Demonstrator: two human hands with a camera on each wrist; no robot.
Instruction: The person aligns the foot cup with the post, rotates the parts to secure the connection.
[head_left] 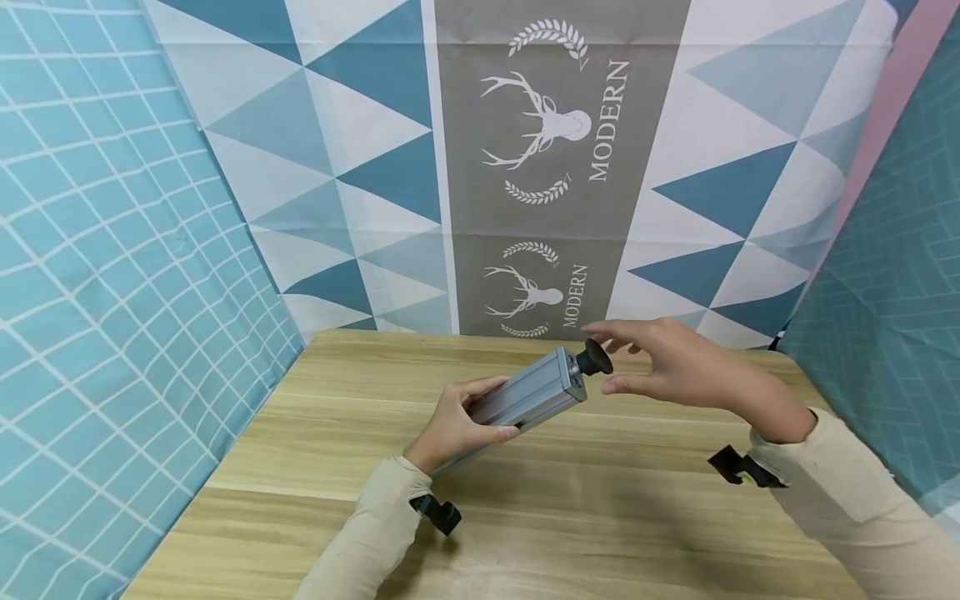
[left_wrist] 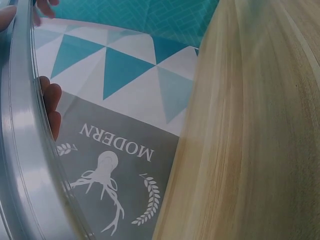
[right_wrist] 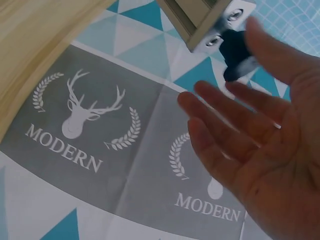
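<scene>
A grey metal profile bar (head_left: 529, 390) is held tilted above the table, its upper end toward the right. My left hand (head_left: 463, 423) grips it around the middle, thumb on the near side and fingers on the far side. On the upper end cap sits a black round knob (head_left: 595, 358) with a flared head. My right hand (head_left: 675, 363) is spread around the knob, thumb below and fingers above, with a gap between them. In the right wrist view the knob (right_wrist: 235, 52) shows between thumb and fingers. The left wrist view shows the bar (left_wrist: 30, 125) close up.
A wood-grain table (head_left: 360, 417) lies below both hands. Behind it hangs a patterned cloth (head_left: 375, 167) with triangles and deer prints. Blue checked cloth (head_left: 112, 250) borders the left side, and teal cloth (head_left: 892, 250) the right. Each wrist carries a small black camera mount (head_left: 437, 513).
</scene>
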